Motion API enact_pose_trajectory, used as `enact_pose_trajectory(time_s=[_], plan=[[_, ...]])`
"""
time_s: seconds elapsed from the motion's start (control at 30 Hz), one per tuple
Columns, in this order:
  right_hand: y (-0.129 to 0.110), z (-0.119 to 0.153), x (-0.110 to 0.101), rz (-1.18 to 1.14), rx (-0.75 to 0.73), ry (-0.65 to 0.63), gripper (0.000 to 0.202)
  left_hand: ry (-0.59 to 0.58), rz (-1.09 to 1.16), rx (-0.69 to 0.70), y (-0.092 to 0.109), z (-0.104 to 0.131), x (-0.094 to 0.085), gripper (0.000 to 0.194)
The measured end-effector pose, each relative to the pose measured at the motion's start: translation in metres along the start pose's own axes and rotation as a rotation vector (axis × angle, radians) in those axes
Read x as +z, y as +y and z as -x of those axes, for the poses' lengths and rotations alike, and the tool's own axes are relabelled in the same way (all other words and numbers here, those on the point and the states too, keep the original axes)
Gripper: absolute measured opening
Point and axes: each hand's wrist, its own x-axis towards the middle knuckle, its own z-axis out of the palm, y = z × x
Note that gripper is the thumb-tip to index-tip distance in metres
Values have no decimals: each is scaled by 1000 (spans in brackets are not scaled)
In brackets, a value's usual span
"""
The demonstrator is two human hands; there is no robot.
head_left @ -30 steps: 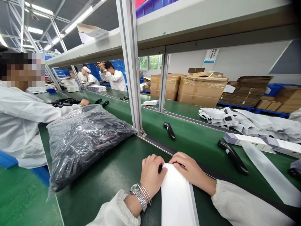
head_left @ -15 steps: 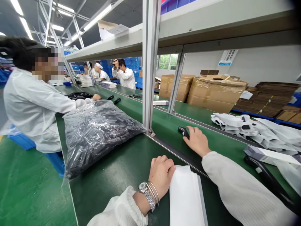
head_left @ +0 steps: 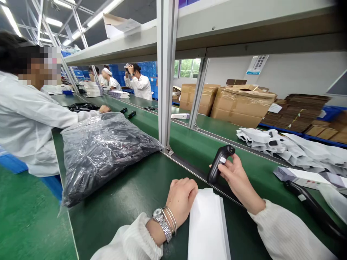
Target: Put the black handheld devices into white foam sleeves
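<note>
My right hand (head_left: pixel 235 175) pinches a black handle-shaped device (head_left: pixel 219 164) with a bent head and a small white label. It is raised above the green bench and tilted, its head toward the upper right. My left hand (head_left: pixel 182 198), with a watch and bangles on the wrist, is closed at the upper left corner of a stack of flat white sleeves (head_left: pixel 207 227). Its fingertips are curled under and partly hidden. To the right lies a larger black device (head_left: pixel 311 206) with a pale label, beside a white and purple box (head_left: pixel 298 177).
A clear plastic bag of dark items (head_left: pixel 105 155) lies on the left of the bench. A metal post (head_left: pixel 164 79) rises ahead, under a shelf (head_left: pixel 244 32). White wrapped pieces (head_left: pixel 287 144) lie at the right. A co-worker in white (head_left: pixel 29 108) sits at the left.
My right hand has taken the black device off the green belt, lifted it toward me and turned it upright. My left hand stays at the white sleeves. The view has shifted slightly right.
</note>
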Motion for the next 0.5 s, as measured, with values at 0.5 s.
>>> enact_pose_trajectory(time_s=[0.5], plan=[[3,34,28,45,-12,-190,70,109,150,102,11,3,-3,10]])
